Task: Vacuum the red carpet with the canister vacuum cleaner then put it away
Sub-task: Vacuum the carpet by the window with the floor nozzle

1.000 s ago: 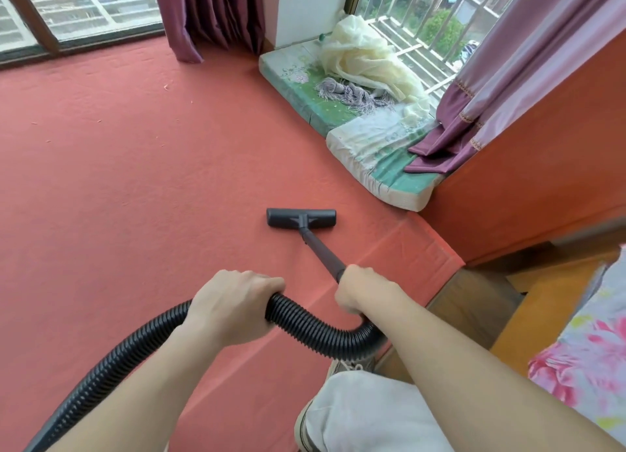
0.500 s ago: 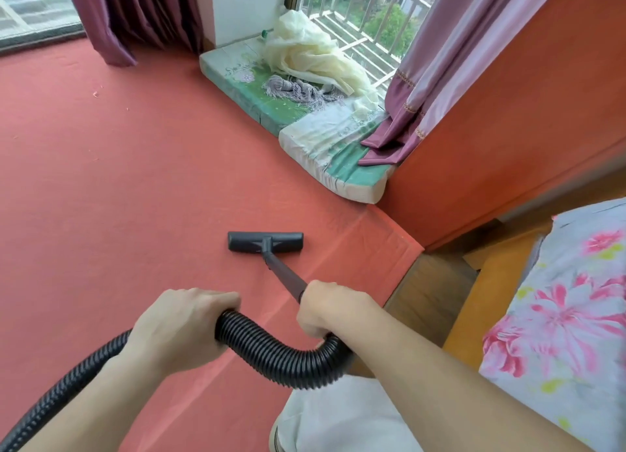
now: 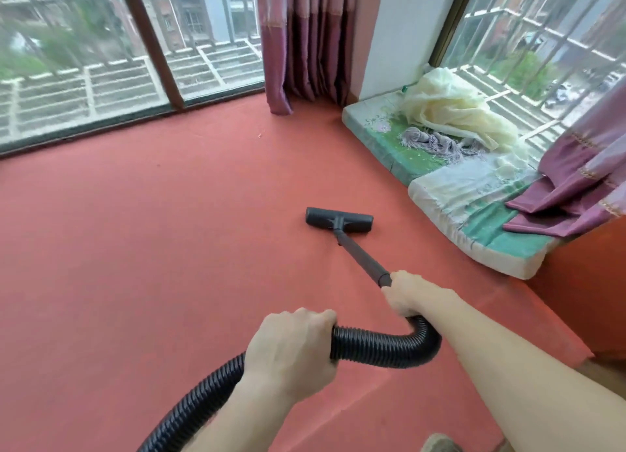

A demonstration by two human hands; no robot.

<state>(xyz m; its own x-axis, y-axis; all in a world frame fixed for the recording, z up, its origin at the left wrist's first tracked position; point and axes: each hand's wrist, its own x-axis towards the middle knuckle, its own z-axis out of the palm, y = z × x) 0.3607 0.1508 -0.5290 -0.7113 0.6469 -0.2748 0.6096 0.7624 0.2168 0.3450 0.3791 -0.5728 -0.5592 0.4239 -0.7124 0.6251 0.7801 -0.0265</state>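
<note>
Bare arms, one shoe.
Left hand and right hand emerge from uncovered forearms; a grey-beige shoe toe shows at the bottom edge.

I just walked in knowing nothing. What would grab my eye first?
The red carpet fills most of the floor, with a black vacuum nozzle resting on it near the middle. In the foreground, the left hand grips the black hose and the right hand grips the wand. At right, a cream cloth lies heaped on cushions.
</note>
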